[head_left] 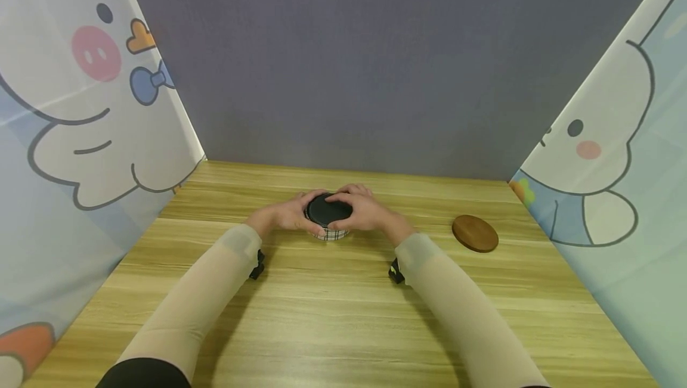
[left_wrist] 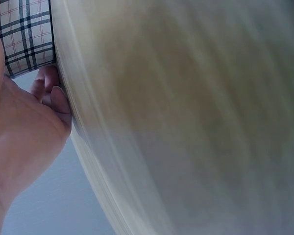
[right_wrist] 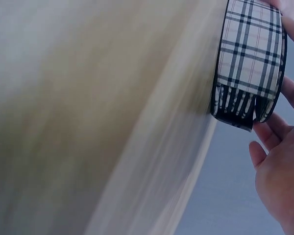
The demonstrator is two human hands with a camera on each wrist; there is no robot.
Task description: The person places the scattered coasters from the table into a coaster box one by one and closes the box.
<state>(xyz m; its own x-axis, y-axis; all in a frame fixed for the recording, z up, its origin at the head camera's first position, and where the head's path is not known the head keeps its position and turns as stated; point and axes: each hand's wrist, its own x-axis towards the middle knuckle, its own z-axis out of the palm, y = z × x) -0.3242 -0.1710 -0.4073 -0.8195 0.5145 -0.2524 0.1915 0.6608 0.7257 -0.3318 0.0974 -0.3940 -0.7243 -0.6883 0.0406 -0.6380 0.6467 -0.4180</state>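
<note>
A round, drum-shaped coaster holder (head_left: 322, 212) with a black top and plaid side sits on the table between both hands. My left hand (head_left: 293, 214) grips it from the left, thumb along the near side. From the right, my right hand (head_left: 367, 212) holds it, with thumb and a finger over the top's edge. The right wrist view shows a gap in the holder's plaid wall (right_wrist: 250, 46), where edges of several thin stacked layers appear. Only part of the plaid wall (left_wrist: 27, 34) shows in the left wrist view. Fingers hide part of the far side.
A brown round disc (head_left: 474, 233), like a wooden coaster, lies to the right on the wood-grain table (head_left: 333, 316). Behind the table stands a grey panel (head_left: 354, 66). Cartoon-printed sheets (head_left: 107, 137) flank it on both sides.
</note>
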